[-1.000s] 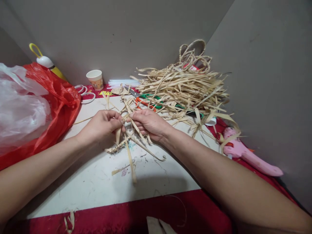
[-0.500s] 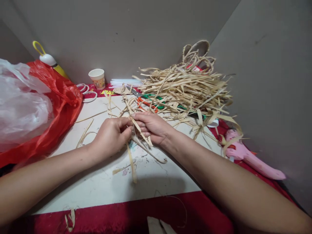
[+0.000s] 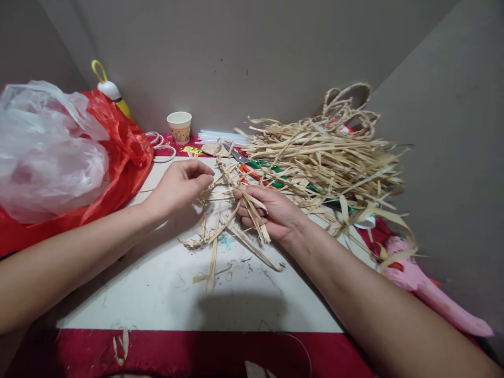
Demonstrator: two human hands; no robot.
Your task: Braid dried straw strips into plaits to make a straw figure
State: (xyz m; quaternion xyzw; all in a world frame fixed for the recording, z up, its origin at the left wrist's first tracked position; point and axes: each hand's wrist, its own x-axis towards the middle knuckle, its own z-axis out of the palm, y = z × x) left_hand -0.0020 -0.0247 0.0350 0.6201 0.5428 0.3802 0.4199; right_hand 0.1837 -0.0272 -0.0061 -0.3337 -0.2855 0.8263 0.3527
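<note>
Over the white board [image 3: 165, 299], my right hand [image 3: 271, 210] is closed around several dried straw strips [image 3: 258, 223]. Their ends fan out across its palm and fingers. My left hand [image 3: 183, 181] hovers to the left, thumb and fingertips drawn close together at the edge of the strands; whether something thin lies between them is hidden. Between the hands is a tangle of twisted straw [image 3: 226, 170], and a braided length [image 3: 197, 242] curves down onto the board. Loose strips [image 3: 254, 247] lie below.
A big straw pile [image 3: 323, 152] lies at the back right, with scissors [image 3: 236, 154] at its left. Farther left are a paper cup [image 3: 179, 128], white rings [image 3: 164, 154] and a red plastic bag [image 3: 129, 147]. A pink object [image 3: 437, 299] lies at far right.
My hands have moved apart; the left has come away from the straw strips, which my right hand still holds. The braided length now shows below. The view has shifted left.
</note>
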